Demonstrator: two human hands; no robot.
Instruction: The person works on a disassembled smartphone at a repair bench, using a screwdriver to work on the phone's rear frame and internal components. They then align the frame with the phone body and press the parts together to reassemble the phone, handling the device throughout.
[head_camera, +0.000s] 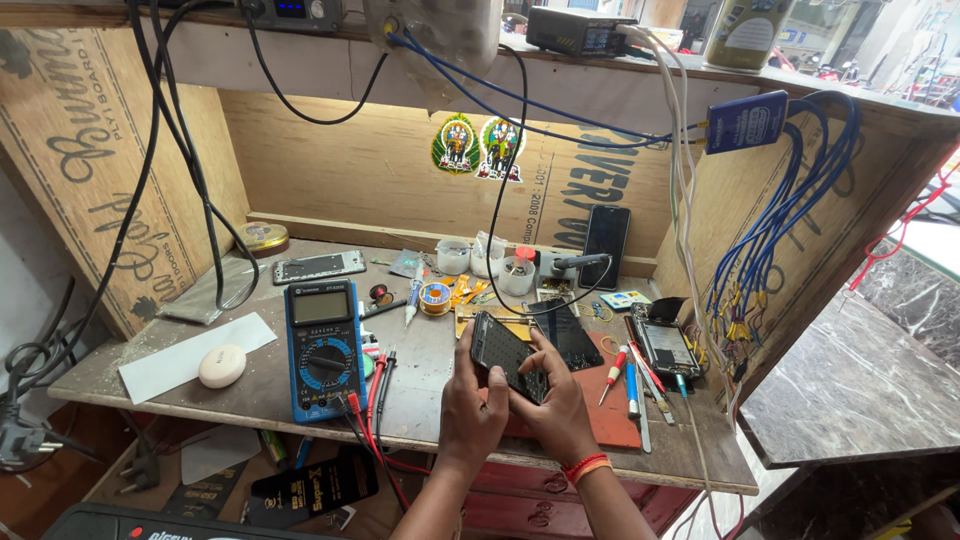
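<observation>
Both my hands hold a dark smartphone (503, 352) tilted above the front of the workbench. My left hand (470, 405) grips its left and lower edge. My right hand (555, 405) holds the lower right part, with the thumb resting on the phone's face. Under the hands lies a red work mat (612, 405). Just behind the held phone a second dark phone (567, 332) lies flat on the bench.
A blue multimeter (324, 349) with red and black leads sits to the left, beside a white oval case (221, 365) on paper. An opened phone (667, 347), screwdrivers (633, 385), solder spool (434, 297) and small jars crowd the right and back. Cables hang overhead.
</observation>
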